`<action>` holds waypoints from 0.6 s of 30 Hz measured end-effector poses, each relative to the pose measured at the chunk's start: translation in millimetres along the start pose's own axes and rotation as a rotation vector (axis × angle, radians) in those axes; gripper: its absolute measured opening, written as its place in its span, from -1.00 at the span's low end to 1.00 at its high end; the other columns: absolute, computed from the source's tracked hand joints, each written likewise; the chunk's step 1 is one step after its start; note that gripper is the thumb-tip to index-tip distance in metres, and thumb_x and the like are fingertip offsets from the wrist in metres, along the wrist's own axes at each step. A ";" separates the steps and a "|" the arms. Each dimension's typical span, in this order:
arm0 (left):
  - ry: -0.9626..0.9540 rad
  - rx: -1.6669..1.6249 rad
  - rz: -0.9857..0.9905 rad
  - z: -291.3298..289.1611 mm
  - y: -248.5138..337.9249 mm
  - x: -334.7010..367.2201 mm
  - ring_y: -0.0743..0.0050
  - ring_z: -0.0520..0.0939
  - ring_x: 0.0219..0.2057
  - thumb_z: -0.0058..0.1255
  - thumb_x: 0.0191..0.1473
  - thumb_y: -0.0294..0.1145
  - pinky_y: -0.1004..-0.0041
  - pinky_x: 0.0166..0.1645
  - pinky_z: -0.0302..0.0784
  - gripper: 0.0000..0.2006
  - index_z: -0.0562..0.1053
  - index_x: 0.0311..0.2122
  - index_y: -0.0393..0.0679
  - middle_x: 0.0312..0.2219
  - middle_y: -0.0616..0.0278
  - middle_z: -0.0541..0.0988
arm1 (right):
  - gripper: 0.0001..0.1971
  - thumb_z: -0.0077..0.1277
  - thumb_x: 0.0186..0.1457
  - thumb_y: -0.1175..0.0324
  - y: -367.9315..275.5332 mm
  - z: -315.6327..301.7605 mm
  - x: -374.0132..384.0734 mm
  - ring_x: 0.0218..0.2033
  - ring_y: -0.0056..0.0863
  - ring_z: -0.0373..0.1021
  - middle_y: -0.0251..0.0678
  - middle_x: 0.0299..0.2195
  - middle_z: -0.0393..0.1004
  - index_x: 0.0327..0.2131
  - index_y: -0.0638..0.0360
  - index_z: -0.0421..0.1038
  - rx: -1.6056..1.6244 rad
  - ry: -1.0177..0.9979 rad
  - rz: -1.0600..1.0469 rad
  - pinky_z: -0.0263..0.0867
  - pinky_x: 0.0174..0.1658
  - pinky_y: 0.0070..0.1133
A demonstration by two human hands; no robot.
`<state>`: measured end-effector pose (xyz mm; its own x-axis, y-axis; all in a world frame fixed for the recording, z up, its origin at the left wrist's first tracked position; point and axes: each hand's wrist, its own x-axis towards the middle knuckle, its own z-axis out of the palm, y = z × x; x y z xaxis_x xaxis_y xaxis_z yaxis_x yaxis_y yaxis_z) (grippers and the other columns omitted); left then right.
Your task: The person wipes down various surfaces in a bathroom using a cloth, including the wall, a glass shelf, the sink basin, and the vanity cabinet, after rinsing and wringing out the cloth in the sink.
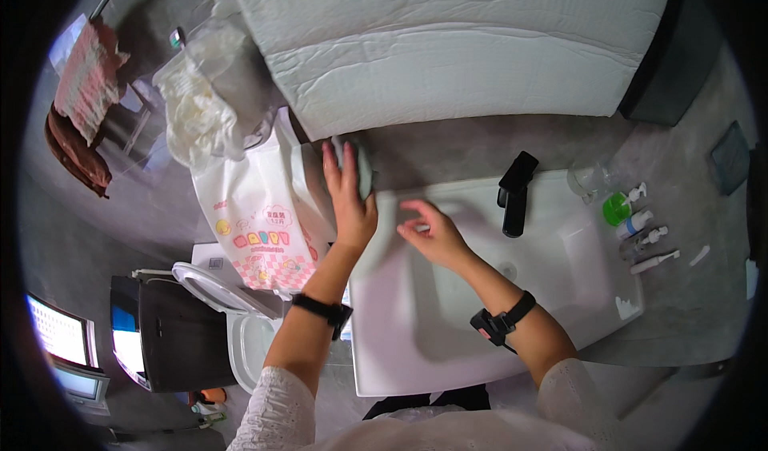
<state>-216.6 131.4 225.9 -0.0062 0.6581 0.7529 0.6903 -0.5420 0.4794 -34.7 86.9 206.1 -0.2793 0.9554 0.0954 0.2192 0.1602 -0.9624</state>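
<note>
My left hand [352, 211] is raised beyond the sink's far left corner, next to a white printed plastic bag [268, 211]. Its fingers lie over a pale grey-green, soft-looking piece, seemingly a cloth [365, 172], partly hidden behind them. Over the left end of the white sink [376, 355] hovers my right hand [440, 239], its fingers loosely curled, a gap between thumb and fingertips, nothing held. Both wrists wear black straps with small devices.
A black faucet [516, 195] rises at the sink's back. Several pump bottles [638, 225] line its right rim. A big white padded panel [464, 59] hangs beyond. A toilet [248, 335] with raised lid and a dark cabinet [180, 335] stand left.
</note>
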 end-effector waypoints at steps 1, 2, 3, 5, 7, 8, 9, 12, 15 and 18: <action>-0.054 0.073 0.097 11.8 0.2 12.5 -0.45 -0.04 0.33 0.06 -0.07 -0.61 -0.05 0.36 -0.11 -0.21 0.08 0.33 -0.26 0.32 -0.40 -0.16 | -0.55 0.16 0.13 0.35 4.3 -4.4 -4.9 0.02 -0.42 0.39 -0.33 0.13 0.29 0.09 0.12 0.33 0.046 -0.125 0.060 0.38 -0.06 -0.49; -0.086 0.154 0.125 25.5 -14.7 16.9 -0.56 -0.06 0.30 0.16 -0.03 -0.42 -0.21 0.32 -0.12 -0.17 0.05 0.34 -0.25 0.30 -0.48 -0.14 | -0.59 0.14 0.15 0.38 -5.0 -1.1 -11.4 0.00 -0.44 0.41 -0.34 0.08 0.33 0.07 0.14 0.34 0.022 -0.129 -0.017 0.39 -0.08 -0.51; -0.100 0.382 0.105 37.4 -24.8 11.7 -0.42 -0.09 0.35 0.13 0.07 -0.24 -0.25 0.31 -0.09 -0.16 -0.03 0.36 -0.24 0.32 -0.44 -0.17 | -0.58 0.15 0.15 0.38 -2.0 3.0 -16.7 -0.01 -0.45 0.41 -0.34 0.06 0.35 0.07 0.14 0.34 0.000 -0.140 -0.048 0.39 -0.07 -0.51; -0.144 0.604 0.076 73.7 -33.1 1.8 -0.35 -0.07 0.35 0.05 0.12 -0.10 -0.25 0.32 -0.09 -0.20 -0.01 0.37 -0.12 0.35 -0.29 -0.15 | -0.60 0.15 0.14 0.39 4.2 -7.3 -31.5 -0.02 -0.45 0.42 -0.34 0.02 0.40 0.06 0.14 0.36 -0.001 -0.152 -0.005 0.39 -0.07 -0.51; -0.670 0.625 0.256 102.0 -17.3 2.1 -0.21 -0.07 0.38 -0.06 0.19 -0.08 -0.15 0.35 -0.07 -0.28 0.00 0.39 0.06 0.40 0.02 -0.13 | -0.62 0.14 0.15 0.40 18.3 -25.8 -41.7 -0.05 -0.46 0.43 -0.35 -0.01 0.43 0.05 0.13 0.38 -0.017 -0.133 0.048 0.39 -0.07 -0.51; -0.800 0.684 0.487 116.9 -19.0 2.5 -0.04 -0.08 0.40 -0.12 0.22 -0.23 -0.01 0.40 -0.06 -0.35 0.00 0.39 0.22 0.41 0.31 -0.12 | -0.63 0.12 0.15 0.42 24.3 -34.6 -48.2 -0.07 -0.47 0.44 -0.36 -0.04 0.46 0.04 0.13 0.39 -0.031 -0.128 0.099 0.39 -0.07 -0.52; -0.805 0.681 0.494 120.7 -23.2 9.2 -0.04 -0.08 0.40 -0.12 0.22 -0.23 -0.01 0.40 -0.06 -0.35 0.00 0.39 0.22 0.41 0.31 -0.12 | -0.63 0.12 0.15 0.42 29.0 -43.5 -57.2 -0.07 -0.47 0.44 -0.36 -0.04 0.46 0.04 0.13 0.39 -0.027 -0.121 0.102 0.39 -0.07 -0.52; -0.473 0.952 0.964 105.4 -68.6 40.0 0.06 -0.02 0.40 -0.15 0.12 -0.48 0.09 0.43 -0.06 -0.27 0.03 0.38 0.30 0.40 0.38 -0.06 | -0.69 0.12 0.16 0.36 28.5 -70.0 -90.7 -0.16 -0.48 0.46 -0.31 -0.11 0.53 -0.03 0.20 0.42 -0.041 -0.155 0.121 0.43 -0.17 -0.55; -0.488 0.496 0.466 105.7 -22.6 68.7 -0.07 0.16 0.28 0.09 0.01 -0.29 0.03 0.30 0.20 -0.29 0.20 0.31 0.27 0.30 0.21 0.20 | -0.71 0.10 0.18 0.37 44.7 -109.1 -126.3 -0.17 -0.51 0.46 -0.32 -0.11 0.53 -0.03 0.20 0.42 0.054 -0.157 0.221 0.43 -0.17 -0.55; -0.401 0.643 0.420 132.9 0.7 60.7 -0.08 0.22 0.23 0.14 -0.02 -0.18 0.02 0.24 0.26 -0.27 0.20 0.30 0.28 0.31 0.10 0.15 | -0.71 0.10 0.18 0.39 40.3 -116.6 -126.0 -0.17 -0.53 0.47 -0.31 -0.12 0.53 -0.03 0.20 0.41 0.048 -0.266 0.261 0.42 -0.15 -0.56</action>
<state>-120.3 240.4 212.0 0.5133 0.6698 0.5366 0.8540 -0.4603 -0.2424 118.3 1.8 185.0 -0.4544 0.8637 -0.2180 0.2727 -0.0981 -0.9571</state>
